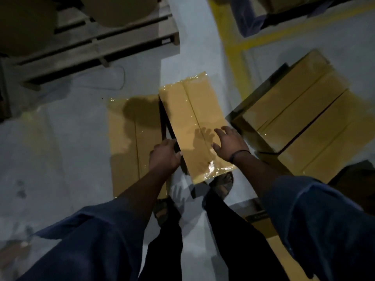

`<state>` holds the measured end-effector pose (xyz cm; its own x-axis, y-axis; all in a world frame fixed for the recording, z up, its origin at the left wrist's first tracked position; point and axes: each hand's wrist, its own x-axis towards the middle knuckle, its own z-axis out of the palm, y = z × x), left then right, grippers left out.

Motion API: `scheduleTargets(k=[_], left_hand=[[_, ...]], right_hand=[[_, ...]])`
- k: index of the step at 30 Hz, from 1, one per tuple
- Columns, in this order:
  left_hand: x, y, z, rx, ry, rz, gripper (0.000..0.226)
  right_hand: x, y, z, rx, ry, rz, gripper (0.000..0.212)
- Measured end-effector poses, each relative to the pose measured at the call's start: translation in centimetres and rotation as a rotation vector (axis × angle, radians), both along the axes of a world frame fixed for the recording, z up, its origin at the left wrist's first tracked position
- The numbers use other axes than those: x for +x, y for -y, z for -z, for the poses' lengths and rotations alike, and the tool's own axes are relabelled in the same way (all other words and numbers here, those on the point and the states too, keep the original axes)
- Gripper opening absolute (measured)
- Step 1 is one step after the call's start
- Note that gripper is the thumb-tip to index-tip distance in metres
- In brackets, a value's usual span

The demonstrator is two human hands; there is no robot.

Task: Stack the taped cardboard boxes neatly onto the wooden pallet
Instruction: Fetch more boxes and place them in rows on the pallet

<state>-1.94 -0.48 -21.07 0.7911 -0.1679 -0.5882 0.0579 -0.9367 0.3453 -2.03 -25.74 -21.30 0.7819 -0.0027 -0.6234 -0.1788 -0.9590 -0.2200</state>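
Observation:
A taped cardboard box [194, 118] stands on the floor right in front of me, its glossy top slightly tilted. My left hand [164, 157] grips its near left edge, fingers curled over the side. Over the box's right part my right hand [228, 141] hovers with fingers spread, holding nothing. A second taped box [134, 138] lies to the left, touching the first. Two more taped boxes [300, 110] sit to the right. The wooden pallet [97, 47] lies at the upper left with cardboard boxes [26, 25] on it.
Yellow floor lines [233, 47] run at the upper right beside dark rack legs. My feet in sandals [222, 183] stand just behind the box. Another box [269, 232] sits low on the right by my leg. Grey floor stretches out to the left.

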Motion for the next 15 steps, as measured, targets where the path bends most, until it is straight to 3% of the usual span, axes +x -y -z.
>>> scheduleTargets(k=[8, 15], left_hand=[[3.7, 5.4, 15.7, 0.003, -0.063, -0.107, 0.075], [4.2, 6.7, 22.2, -0.199, -0.093, -0.326, 0.103]], right_hand=[[6.6, 2.3, 16.0, -0.073, -0.023, -0.085, 0.08], [6.1, 4.0, 22.9, 0.011, 0.015, -0.068, 0.102]])
